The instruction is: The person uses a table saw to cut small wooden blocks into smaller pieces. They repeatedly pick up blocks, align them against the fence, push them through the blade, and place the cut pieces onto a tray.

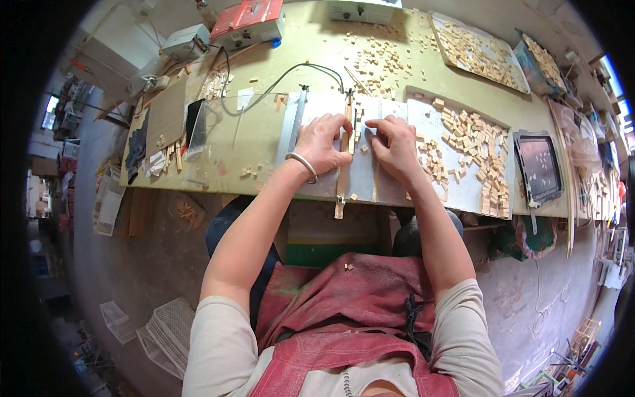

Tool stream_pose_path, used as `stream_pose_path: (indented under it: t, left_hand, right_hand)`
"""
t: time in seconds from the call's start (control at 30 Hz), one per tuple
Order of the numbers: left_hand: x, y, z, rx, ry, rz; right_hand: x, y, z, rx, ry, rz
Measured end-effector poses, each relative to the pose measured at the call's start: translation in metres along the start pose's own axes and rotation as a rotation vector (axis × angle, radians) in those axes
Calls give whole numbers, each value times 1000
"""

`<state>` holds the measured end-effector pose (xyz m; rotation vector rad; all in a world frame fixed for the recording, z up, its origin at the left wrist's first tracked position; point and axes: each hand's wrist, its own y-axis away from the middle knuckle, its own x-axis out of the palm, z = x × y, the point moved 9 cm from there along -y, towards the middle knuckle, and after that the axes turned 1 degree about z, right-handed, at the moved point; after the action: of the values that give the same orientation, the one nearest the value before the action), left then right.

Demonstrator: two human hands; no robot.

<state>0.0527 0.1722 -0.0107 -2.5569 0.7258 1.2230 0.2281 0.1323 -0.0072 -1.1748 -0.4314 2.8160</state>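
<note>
Cluttered with offcuts, our green surface (264, 142) carries a pale metal plate (360, 175) at its near edge. Along that plate runs a thin wooden strip (342, 185), its near end overhanging the edge at 6 o'clock. Our left hand (323, 142) presses curled fingers on the strip, and our right hand (395, 147) lies flat on the plate just beside it. We judge the work well along: heaps of small wooden blocks (473, 142) lie at 3 o'clock, and more fill trays (479, 53) at 1 o'clock, yet most of this strip looks uncut. A black cable (291, 73) loops at 12 o'clock; loose blocks crowd our right hand.
</note>
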Motion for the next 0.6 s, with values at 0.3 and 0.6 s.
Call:
stream_pose_path:
  t: [0.3,0.6]
  left_hand:
    - [-3,7,-5,79,-1,-84]
    - [2,36,-13,81,-37,-34]
  right_hand:
    - [6,6,15,-25,99,74]
    - [-2,27,12,-19,-23,80]
